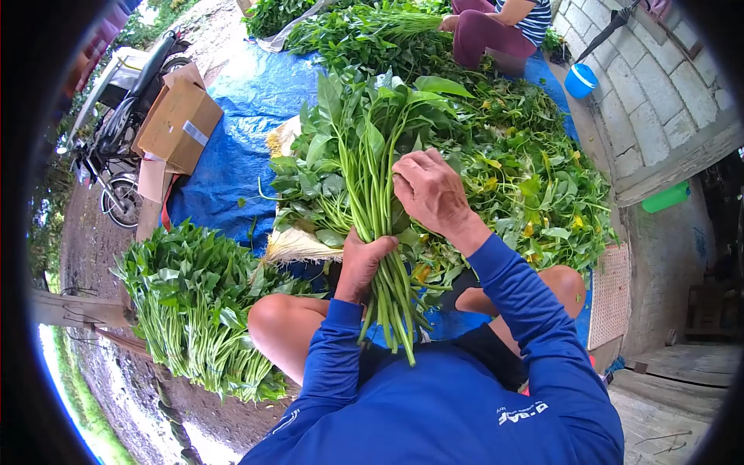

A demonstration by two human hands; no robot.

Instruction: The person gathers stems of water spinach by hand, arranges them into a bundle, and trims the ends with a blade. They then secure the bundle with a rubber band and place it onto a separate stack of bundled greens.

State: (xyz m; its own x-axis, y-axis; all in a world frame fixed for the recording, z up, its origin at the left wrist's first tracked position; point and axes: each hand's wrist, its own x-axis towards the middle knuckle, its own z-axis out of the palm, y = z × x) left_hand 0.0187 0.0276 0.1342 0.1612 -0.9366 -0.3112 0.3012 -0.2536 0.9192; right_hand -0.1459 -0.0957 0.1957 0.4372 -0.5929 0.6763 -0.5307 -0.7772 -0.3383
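My left hand is wrapped round the stems of a bunch of water spinach, held upright in front of my lap. The leafy tops point away from me and the cut stem ends hang below the fist towards my shirt. At the right side of the bunch, my right hand has its fingers curled in against the upper stems. Its fingertips are partly hidden, so what they pinch cannot be made out. Beneath the bunch lie more leafy stems on a pale woven sack.
A stack of bundled greens lies at left. Loose leaves, some yellow, form a heap at right on the blue tarp. A cardboard box, motorcycle, blue bucket and block wall surround it. Another person sits at the back.
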